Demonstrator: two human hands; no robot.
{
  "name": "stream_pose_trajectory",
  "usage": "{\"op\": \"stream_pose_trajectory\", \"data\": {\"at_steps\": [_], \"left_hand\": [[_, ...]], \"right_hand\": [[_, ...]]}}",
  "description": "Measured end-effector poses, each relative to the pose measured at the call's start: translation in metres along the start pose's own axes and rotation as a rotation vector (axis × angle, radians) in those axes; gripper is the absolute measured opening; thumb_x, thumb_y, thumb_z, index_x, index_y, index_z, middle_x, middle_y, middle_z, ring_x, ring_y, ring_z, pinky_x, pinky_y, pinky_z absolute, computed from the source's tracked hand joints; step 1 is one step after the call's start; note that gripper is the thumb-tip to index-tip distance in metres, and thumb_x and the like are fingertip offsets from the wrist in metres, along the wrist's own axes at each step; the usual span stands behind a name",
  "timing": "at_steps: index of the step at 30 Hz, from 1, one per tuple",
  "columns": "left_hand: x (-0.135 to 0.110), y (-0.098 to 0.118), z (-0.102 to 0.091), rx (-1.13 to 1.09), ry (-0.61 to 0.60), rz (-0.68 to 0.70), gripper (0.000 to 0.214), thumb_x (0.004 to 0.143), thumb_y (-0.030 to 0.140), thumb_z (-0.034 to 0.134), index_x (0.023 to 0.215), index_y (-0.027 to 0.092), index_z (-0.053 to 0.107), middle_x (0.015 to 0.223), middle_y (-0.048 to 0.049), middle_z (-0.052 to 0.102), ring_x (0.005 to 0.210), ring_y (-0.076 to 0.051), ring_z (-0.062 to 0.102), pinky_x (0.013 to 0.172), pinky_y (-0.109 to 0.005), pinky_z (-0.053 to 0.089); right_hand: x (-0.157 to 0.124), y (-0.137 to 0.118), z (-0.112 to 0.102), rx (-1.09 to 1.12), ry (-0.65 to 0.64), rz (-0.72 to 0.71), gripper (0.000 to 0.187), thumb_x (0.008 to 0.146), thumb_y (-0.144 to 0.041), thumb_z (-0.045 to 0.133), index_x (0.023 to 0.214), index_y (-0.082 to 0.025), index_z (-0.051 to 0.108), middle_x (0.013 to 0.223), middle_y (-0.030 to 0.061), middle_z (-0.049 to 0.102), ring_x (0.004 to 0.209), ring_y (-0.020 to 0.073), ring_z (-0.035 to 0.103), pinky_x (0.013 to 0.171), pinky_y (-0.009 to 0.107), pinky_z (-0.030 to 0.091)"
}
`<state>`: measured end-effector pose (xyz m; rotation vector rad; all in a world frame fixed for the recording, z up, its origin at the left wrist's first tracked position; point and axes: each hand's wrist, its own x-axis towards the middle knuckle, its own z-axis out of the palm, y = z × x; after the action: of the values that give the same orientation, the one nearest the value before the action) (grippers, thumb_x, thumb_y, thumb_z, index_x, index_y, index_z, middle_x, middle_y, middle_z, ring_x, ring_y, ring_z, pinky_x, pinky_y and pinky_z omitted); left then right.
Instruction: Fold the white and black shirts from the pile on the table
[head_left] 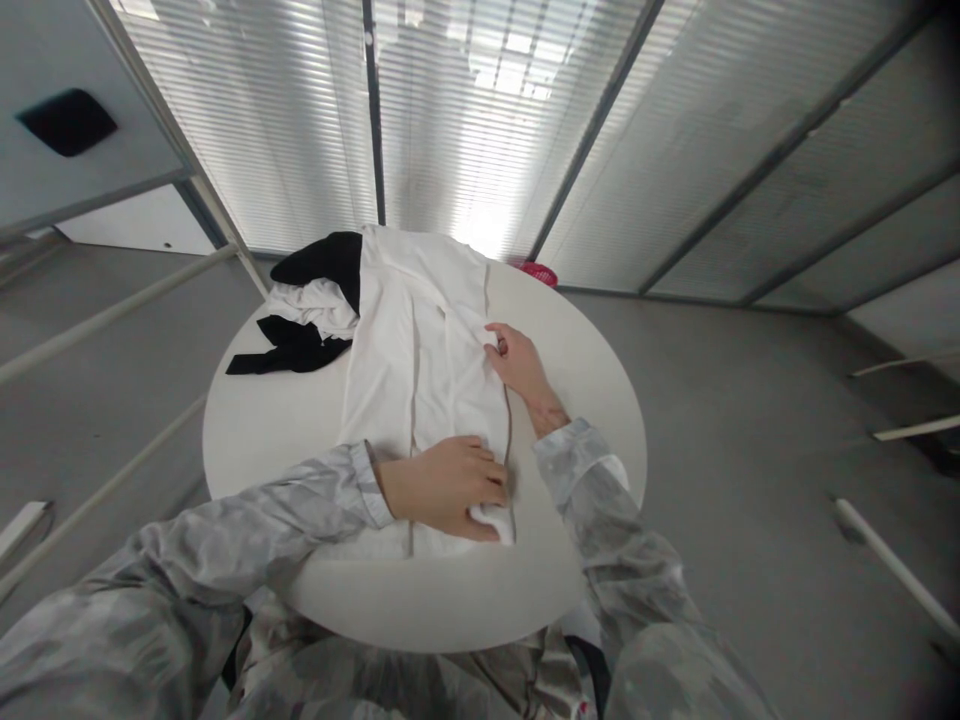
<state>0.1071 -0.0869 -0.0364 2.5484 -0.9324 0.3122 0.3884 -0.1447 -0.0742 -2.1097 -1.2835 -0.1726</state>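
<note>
A white garment [420, 360] lies folded lengthwise across a round white table [600, 400]. My left hand [450, 485] rests on its near end, fingers curled around the corner of the cloth by the right edge. My right hand [517, 365] lies farther up that same right edge, fingers pinching the fabric's fold. Both sleeves are grey patterned.
A heap of black and white clothes [311, 310] sits at the table's far left. A small red object [540, 272] shows past the table's far edge. Glass walls with blinds stand behind. Grey floor surrounds the table, with white rails on the left.
</note>
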Motion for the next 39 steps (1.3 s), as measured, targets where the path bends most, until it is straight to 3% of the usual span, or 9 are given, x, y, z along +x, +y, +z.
{"op": "stream_pose_trajectory", "data": {"at_steps": [3, 10, 15, 18, 21, 24, 29, 34, 39], "left_hand": [[0.001, 0.000, -0.004, -0.052, -0.020, 0.050, 0.020, 0.109, 0.040, 0.070, 0.096, 0.028, 0.079, 0.102, -0.0065, 0.082, 0.092, -0.021, 0.075, 0.089, -0.041, 0.051], [-0.001, -0.006, -0.022, -0.535, -0.027, 0.093, 0.020, 0.113, 0.033, 0.066, 0.121, 0.036, 0.085, 0.125, -0.0081, 0.085, 0.118, -0.021, 0.080, 0.110, -0.037, 0.055], [-0.009, -0.014, -0.021, -0.767, -0.084, 0.004, 0.028, 0.114, 0.043, 0.062, 0.119, 0.029, 0.086, 0.117, -0.0117, 0.085, 0.103, -0.021, 0.081, 0.095, -0.031, 0.062], [-0.012, -0.022, -0.023, -0.655, 0.075, -0.193, 0.034, 0.114, 0.047, 0.060, 0.115, 0.022, 0.084, 0.112, -0.0111, 0.084, 0.093, -0.019, 0.078, 0.087, -0.031, 0.060], [-0.015, -0.037, -0.024, -0.394, 0.260, -0.516, 0.031, 0.110, 0.050, 0.066, 0.105, 0.022, 0.079, 0.101, -0.0057, 0.081, 0.086, -0.019, 0.074, 0.083, -0.032, 0.058], [-0.018, -0.052, -0.022, -0.172, 0.290, -0.688, 0.039, 0.098, 0.059, 0.081, 0.107, 0.022, 0.074, 0.102, -0.0050, 0.076, 0.085, -0.021, 0.071, 0.082, -0.035, 0.056], [-0.022, -0.063, -0.016, -0.005, 0.244, -0.610, 0.048, 0.093, 0.064, 0.086, 0.109, 0.021, 0.074, 0.112, -0.0095, 0.072, 0.104, -0.028, 0.071, 0.096, -0.042, 0.055], [-0.028, -0.065, -0.013, -0.032, 0.205, -0.470, 0.064, 0.093, 0.074, 0.081, 0.130, 0.023, 0.076, 0.133, -0.0144, 0.072, 0.125, -0.034, 0.069, 0.114, -0.050, 0.051], [-0.035, -0.063, -0.014, -0.018, 0.138, -0.379, 0.097, 0.079, 0.081, 0.089, 0.152, 0.022, 0.066, 0.158, -0.0202, 0.063, 0.147, -0.041, 0.060, 0.135, -0.064, 0.031]], "right_hand": [[0.000, 0.001, 0.001, 0.002, -0.004, 0.011, 0.044, 0.098, -0.030, 0.060, 0.139, -0.021, 0.072, 0.094, 0.0069, 0.073, 0.084, 0.0272, 0.064, 0.095, 0.044, 0.055], [-0.001, -0.001, -0.001, 0.037, 0.008, 0.041, 0.044, 0.097, -0.030, 0.062, 0.138, -0.022, 0.073, 0.095, 0.0057, 0.073, 0.084, 0.0262, 0.065, 0.093, 0.042, 0.057], [-0.001, -0.002, -0.003, 0.039, 0.052, 0.060, 0.041, 0.097, -0.030, 0.061, 0.135, -0.022, 0.074, 0.097, 0.0057, 0.074, 0.080, 0.0244, 0.064, 0.092, 0.040, 0.056], [-0.001, 0.000, -0.003, 0.031, 0.082, 0.053, 0.039, 0.098, -0.030, 0.061, 0.133, -0.022, 0.075, 0.102, 0.0070, 0.075, 0.080, 0.0243, 0.064, 0.093, 0.041, 0.056], [-0.002, 0.001, -0.002, 0.017, 0.105, 0.057, 0.037, 0.098, -0.029, 0.061, 0.132, -0.022, 0.075, 0.109, 0.0086, 0.077, 0.079, 0.0247, 0.064, 0.094, 0.043, 0.056], [-0.003, 0.000, -0.001, 0.003, 0.139, 0.089, 0.036, 0.098, -0.028, 0.060, 0.131, -0.023, 0.074, 0.115, 0.0097, 0.079, 0.080, 0.0257, 0.066, 0.093, 0.044, 0.057], [-0.003, -0.003, 0.000, -0.029, 0.249, 0.129, 0.030, 0.100, -0.026, 0.056, 0.125, -0.025, 0.074, 0.119, 0.0109, 0.078, 0.084, 0.0269, 0.069, 0.091, 0.044, 0.057], [-0.003, -0.003, 0.000, -0.080, 0.289, 0.179, 0.027, 0.099, -0.025, 0.057, 0.121, -0.025, 0.074, 0.115, 0.0117, 0.077, 0.092, 0.0299, 0.071, 0.092, 0.046, 0.057], [-0.004, 0.000, 0.002, -0.085, 0.251, 0.207, 0.029, 0.098, -0.028, 0.060, 0.124, -0.024, 0.073, 0.114, 0.0129, 0.077, 0.093, 0.0307, 0.072, 0.093, 0.047, 0.057]]}}
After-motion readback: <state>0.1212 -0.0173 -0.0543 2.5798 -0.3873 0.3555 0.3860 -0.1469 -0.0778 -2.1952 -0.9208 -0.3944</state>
